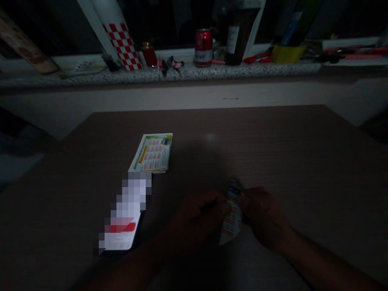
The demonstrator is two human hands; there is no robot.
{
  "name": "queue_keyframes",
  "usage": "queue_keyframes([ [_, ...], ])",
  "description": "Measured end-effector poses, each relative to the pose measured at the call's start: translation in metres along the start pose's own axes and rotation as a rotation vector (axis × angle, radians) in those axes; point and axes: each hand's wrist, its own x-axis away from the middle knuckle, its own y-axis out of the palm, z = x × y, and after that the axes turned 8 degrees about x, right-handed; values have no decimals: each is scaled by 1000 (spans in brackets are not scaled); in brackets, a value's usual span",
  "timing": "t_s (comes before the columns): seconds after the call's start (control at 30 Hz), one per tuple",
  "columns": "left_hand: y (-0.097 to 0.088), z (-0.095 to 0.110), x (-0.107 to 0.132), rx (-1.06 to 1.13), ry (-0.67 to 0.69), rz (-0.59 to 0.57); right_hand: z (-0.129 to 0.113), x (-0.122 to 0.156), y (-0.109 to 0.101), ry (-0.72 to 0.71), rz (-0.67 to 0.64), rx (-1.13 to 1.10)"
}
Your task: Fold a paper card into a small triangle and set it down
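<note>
Both my hands hold one small printed card (pixel 232 216) upright over the dark table (pixel 273 153), near its front edge. My left hand (pixel 198 214) pinches the card's left side with closed fingers. My right hand (pixel 263 218) grips its right side, fingers curled. A short stack of similar calendar cards (pixel 153 152) lies flat on the table, up and to the left of my hands. The light is very dim.
A phone with a lit screen (pixel 125 220) lies left of my left hand. On the stone ledge (pixel 242 70) behind stand a red can (pixel 203 46), a dark bottle (pixel 236 36), a red-white checked tube (pixel 121 38) and small clutter.
</note>
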Motion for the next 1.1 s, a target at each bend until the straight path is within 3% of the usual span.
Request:
queue_keyframes([
  [0.1, -2, 0, 0, 116, -57, 30, -1, -2, -6, 52, 28, -29],
  [0.17, -4, 0, -1, 235, -114, 45, -5, -5, -12, 32, 135, 52],
  [0.23, -5, 1, -3, 331, -181, 57, -9, -10, -17, -89, 205, 210],
  [0.3, -7, 2, -5, 380, -236, 63, -13, -15, -21, -234, 140, 358],
  [0.4, -11, 3, -7, 372, -284, 35, -16, -21, -23, -407, 51, 355],
  [0.53, -22, 11, -6, 90, -214, -1, -16, -23, -26, -464, 16, 342],
  [0.67, -31, 23, 0, -341, 48, 25, -17, -23, -31, -450, -21, 431],
  [0.8, -27, 26, 4, -698, 310, 46, -21, -24, -34, -429, -34, 453],
  [0.9, -22, 22, 5, -845, 369, 43, -23, -24, -31, -418, -36, 449],
  [1.1, -21, 19, 4, -861, 333, 73, -21, -19, -21, -354, 23, 396],
])
